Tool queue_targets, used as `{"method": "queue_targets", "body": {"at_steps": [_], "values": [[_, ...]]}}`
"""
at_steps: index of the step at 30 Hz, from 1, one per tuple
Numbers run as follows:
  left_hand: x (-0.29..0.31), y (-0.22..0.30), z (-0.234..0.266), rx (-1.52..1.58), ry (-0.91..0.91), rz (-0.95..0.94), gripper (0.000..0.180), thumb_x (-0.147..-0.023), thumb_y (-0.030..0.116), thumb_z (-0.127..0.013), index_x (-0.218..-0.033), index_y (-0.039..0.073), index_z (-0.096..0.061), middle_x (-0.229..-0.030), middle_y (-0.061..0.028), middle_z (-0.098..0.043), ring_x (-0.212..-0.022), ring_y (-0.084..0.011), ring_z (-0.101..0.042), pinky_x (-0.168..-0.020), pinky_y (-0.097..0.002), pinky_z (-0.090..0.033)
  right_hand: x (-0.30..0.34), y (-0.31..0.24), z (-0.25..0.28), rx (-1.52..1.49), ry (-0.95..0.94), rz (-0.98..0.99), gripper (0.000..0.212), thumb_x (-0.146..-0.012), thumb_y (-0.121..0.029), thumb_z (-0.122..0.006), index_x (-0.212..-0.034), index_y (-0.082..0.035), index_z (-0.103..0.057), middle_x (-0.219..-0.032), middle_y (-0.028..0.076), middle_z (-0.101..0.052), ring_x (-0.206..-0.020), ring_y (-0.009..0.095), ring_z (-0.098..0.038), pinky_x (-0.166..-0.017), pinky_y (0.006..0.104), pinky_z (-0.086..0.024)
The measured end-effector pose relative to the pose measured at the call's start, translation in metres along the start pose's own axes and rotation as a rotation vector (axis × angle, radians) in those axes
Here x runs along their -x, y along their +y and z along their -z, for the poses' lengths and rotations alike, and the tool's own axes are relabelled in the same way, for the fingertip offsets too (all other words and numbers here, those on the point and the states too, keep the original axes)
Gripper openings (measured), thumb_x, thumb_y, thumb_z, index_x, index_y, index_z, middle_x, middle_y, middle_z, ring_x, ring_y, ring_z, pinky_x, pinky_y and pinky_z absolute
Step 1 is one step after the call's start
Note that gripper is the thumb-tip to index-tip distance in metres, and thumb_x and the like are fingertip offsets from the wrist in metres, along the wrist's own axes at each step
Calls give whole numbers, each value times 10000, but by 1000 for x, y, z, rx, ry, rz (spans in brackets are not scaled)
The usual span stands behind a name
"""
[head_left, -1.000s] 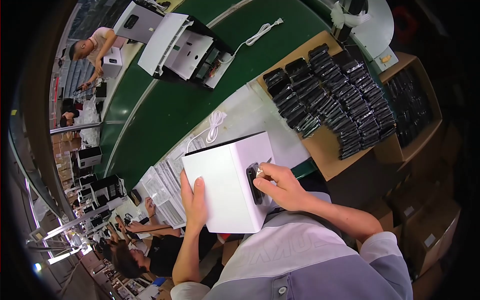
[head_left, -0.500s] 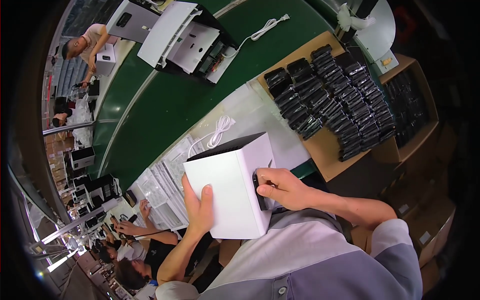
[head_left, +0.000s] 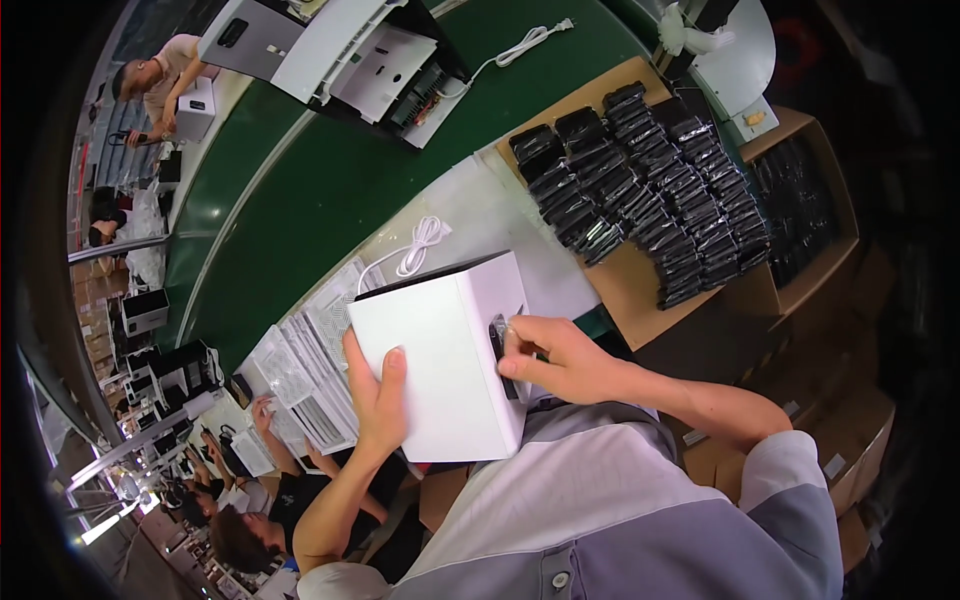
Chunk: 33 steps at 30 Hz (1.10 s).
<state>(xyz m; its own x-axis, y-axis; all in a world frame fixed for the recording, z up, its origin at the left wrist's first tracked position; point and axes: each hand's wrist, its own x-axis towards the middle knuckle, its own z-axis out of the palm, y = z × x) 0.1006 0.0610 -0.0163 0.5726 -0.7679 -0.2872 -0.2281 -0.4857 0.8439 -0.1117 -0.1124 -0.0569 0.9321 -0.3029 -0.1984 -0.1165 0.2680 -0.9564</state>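
Note:
A white box-shaped appliance with a dark top is tilted in front of my body. My left hand grips its left edge, the thumb flat on the broad white face and the other fingers partly hidden. On the appliance's right side sits a narrow black panel. My right hand is closed against this panel, fingers curled and thumb at its edge. Something shiny shows by the fingertips, too small to make out. A bundled white power cord with a plug lies behind the appliance.
Many black plastic-wrapped packs lie on cardboard at the right, beside an open carton. An opened white appliance stands on the green conveyor. Flat plastic-wrapped packets are stacked at left. Co-workers sit along the line.
The whole view has shifted, with the scene sitting slightly further left and up. My right fingers have moved a little on the black panel, baring more of its upper end. My left hand keeps its hold.

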Motion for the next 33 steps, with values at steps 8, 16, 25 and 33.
{"method": "queue_targets", "body": {"at_steps": [8,16,25,33], "values": [[1,0,-5,135,41,16,544,-1022,317,-560,-1396,-30,-370,-1241,-135,-542,-1122,-179,-518,-1007,-346,-421,13,22,-19,-48,27,107,255,-962,-214,-682,-842,-15,-576,-756,53,-562,-691,174,-513,-641,316,-427],[5,1,-9,113,137,26,506,-1012,291,-585,-1369,-25,-418,-1236,-126,-555,-1126,-168,-531,-1000,-330,-431,34,-1,-7,88,-128,258,262,-884,-189,-725,-1047,-29,-597,-1106,134,-577,-980,273,-567,-868,364,-470],[10,7,20,393,-72,295,266,-958,140,-692,-1150,-38,-647,-947,-79,-731,-770,-129,-687,-690,-255,-559,27,-16,-13,112,297,460,438,-914,-112,-629,-1312,34,-521,-1430,217,-486,-1346,318,-463,-1131,394,-332],[-22,56,23,492,-115,185,229,-912,85,-734,-1071,-68,-674,-927,-120,-742,-771,-133,-699,-694,-263,-562,-43,-14,41,-89,708,346,256,-999,-56,-533,-1238,14,-591,-1173,52,-621,-1075,116,-559,-966,281,-436]]}}
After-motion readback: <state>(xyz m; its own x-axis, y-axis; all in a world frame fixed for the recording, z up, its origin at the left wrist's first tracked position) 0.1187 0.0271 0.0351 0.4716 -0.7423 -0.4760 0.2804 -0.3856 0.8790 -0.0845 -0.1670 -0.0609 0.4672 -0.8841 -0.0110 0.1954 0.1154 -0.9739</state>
